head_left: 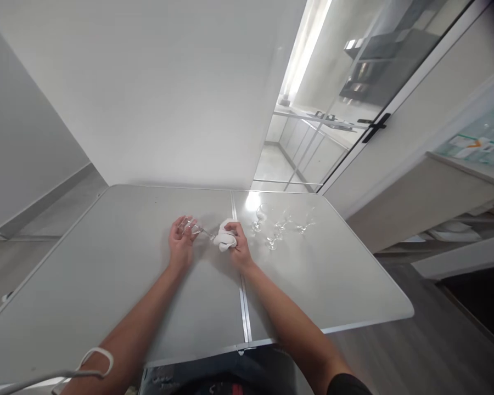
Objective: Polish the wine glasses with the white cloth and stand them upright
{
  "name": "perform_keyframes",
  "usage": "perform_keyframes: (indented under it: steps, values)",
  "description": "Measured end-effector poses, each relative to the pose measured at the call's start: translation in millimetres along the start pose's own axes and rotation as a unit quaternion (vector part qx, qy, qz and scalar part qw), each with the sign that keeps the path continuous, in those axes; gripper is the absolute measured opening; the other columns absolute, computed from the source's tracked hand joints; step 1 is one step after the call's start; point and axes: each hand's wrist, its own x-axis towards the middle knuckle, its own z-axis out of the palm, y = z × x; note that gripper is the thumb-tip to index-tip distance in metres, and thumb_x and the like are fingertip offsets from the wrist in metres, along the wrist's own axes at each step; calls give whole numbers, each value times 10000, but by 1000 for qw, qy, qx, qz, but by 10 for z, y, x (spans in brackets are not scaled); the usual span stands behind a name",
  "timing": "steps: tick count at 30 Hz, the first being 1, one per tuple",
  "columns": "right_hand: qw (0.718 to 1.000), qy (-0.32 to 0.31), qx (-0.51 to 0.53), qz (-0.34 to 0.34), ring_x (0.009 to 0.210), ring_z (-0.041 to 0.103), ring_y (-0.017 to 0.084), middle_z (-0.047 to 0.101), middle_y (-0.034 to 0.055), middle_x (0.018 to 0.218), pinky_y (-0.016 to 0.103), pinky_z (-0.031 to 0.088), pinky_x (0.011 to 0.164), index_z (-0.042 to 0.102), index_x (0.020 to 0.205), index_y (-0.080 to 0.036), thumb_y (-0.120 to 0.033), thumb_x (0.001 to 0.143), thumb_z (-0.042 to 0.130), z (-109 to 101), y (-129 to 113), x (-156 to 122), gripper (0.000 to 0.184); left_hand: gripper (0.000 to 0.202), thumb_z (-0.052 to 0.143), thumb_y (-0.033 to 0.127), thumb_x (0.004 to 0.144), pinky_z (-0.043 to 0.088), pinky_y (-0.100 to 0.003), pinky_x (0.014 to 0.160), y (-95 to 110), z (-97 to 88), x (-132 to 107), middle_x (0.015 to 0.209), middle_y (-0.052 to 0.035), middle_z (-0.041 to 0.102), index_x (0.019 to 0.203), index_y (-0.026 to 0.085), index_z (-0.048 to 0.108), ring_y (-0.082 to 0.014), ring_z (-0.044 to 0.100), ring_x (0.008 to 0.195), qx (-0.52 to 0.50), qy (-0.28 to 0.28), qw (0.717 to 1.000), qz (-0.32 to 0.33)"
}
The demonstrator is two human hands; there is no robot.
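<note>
My left hand (181, 241) is closed around the bowl of a clear stemmed glass (190, 226), held on its side above the grey folding table (107, 274). The glass's stem points right toward my right hand (239, 246). That hand is closed on a crumpled white cloth (225, 236), which is wrapped round the foot end of the glass. Both hands hover near the table's middle seam.
Several clear stemmed glasses stand upright to the right of my hands, the nearest glass (260, 216) by the seam, others (288, 225) further right. A white wall lies behind the table, a glass door (354, 109) at the back right, a low counter (436, 192) at the right.
</note>
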Motion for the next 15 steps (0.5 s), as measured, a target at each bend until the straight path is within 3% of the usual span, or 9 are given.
perform_keyframes:
  steps: [2,5,9,12,15]
  values:
    - [998,4,60,-14,987,638,228,694,91,1046,344,505,899,728,791,-189,-299,829,558,-85,-125,33,206,488,860,387,751,594,-315,839,-1,7,-2,1369,-95,590,1174,280,640,-244,638,1191,8,3,1000,0]
    - [995,-29,89,20,699,602,187,662,49,731,296,487,665,710,739,-178,-374,847,557,-183,-349,-3,271,508,872,380,735,602,-331,852,-7,31,-26,1340,-99,605,1178,277,648,-238,653,1152,24,-16,1000,-8]
    - [983,-106,-114,94,558,500,132,547,5,555,254,368,582,666,656,-172,-390,938,483,-201,-714,-205,401,530,871,390,731,611,-350,850,-10,74,-70,1293,-121,626,1196,259,654,-257,654,1143,41,-61,997,-23]
    - [921,-127,-322,181,621,592,165,649,28,659,256,384,620,717,991,-194,-511,981,480,-111,-906,-342,395,541,884,367,714,612,-341,836,5,115,-109,1266,-119,633,1194,253,661,-254,656,1123,46,-92,994,-28]
    - [847,-129,-466,220,720,675,243,718,94,784,299,441,673,625,1259,-192,-588,924,579,10,-914,-399,520,566,912,354,669,611,-359,843,35,157,-180,1268,-116,623,1170,251,669,-253,644,1112,33,-163,984,-59]
